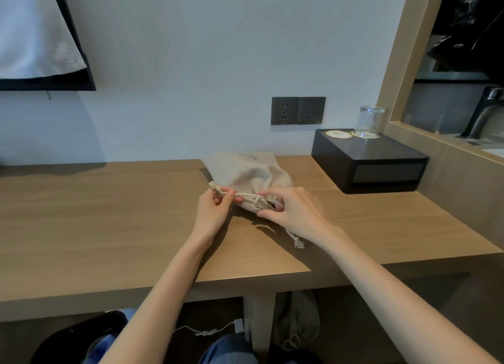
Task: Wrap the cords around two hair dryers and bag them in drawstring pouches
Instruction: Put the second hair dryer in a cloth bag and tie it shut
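Note:
A beige cloth drawstring pouch lies bulging on the wooden desk, its gathered mouth facing me. No hair dryer shows; whatever fills the pouch is hidden. My left hand pinches the white drawstring near its knotted end, pulled out to the left. My right hand grips the gathered mouth of the pouch, fingers curled round the cord there. The cord's other knotted end trails on the desk under my right wrist. A second grey pouch rests on the floor below the desk.
A black box stands at the desk's back right, carrying an upturned glass and coasters. Two wall sockets sit behind the pouch. A white cable lies on the floor. A tap stands at the far right.

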`<state>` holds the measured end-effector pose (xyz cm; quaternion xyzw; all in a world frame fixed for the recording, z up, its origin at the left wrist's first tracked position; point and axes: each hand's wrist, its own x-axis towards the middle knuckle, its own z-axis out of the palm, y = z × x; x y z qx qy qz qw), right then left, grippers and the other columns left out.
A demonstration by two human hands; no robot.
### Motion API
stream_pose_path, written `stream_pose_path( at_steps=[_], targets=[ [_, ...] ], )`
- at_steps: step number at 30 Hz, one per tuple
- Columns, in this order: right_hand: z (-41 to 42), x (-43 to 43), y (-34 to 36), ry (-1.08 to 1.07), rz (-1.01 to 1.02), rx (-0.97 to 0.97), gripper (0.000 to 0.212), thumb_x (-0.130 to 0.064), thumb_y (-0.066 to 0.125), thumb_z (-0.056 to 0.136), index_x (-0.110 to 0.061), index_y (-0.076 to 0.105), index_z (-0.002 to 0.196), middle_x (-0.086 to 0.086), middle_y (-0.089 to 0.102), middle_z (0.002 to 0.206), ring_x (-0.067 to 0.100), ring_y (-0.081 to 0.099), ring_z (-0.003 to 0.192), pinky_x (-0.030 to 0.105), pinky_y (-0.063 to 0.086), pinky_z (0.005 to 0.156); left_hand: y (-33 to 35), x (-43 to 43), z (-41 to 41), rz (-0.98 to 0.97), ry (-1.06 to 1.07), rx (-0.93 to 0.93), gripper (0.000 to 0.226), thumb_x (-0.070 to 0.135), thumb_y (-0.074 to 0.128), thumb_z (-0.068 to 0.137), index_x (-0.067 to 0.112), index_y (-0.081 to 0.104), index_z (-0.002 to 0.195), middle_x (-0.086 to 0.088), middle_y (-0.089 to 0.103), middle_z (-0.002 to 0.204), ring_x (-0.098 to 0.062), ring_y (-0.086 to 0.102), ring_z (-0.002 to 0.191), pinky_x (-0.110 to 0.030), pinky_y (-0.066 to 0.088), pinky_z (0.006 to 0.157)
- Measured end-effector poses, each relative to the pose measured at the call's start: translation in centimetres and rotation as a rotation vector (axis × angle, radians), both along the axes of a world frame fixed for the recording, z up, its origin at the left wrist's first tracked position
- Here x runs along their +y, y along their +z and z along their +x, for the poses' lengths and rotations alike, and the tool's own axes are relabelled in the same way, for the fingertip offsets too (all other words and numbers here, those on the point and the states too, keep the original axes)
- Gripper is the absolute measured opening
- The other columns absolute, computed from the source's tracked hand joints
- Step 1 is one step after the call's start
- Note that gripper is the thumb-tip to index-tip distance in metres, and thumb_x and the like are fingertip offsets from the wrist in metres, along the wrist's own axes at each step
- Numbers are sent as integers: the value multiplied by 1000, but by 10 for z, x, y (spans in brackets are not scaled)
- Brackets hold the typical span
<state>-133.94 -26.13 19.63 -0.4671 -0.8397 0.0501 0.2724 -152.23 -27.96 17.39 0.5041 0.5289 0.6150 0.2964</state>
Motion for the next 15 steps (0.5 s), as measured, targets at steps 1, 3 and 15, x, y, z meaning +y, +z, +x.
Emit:
stream_pose_path(
  at_steps=[1,3,15],
  targets=[
    [-2,-1,-2,-24,92,-54,43,-55,63,82,-39,60,121,-9,69,100,13,63,92,31,51,70,-2,0,0,5,4,46,9,12,56,94,17,59,87,2,69,77,3,65,72,-9,47,63],
    [-6,-2,-5,-26,208,-69,33,-54,60,85,-35,65,112,-9,70,93,14,64,86,32,51,65,-8,-1,-2,6,1,175,6,15,58,93,15,64,90,1,71,81,-8,67,82,-18,50,73],
    [13,3,23,49,-581,520,14,-30,66,88,-21,75,91,-4,74,80,-3,65,75,25,45,75,-12,-18,13,95,-149,336,11,21,62,91,28,66,83,10,72,76,3,63,72,-10,43,62]
  ],
)
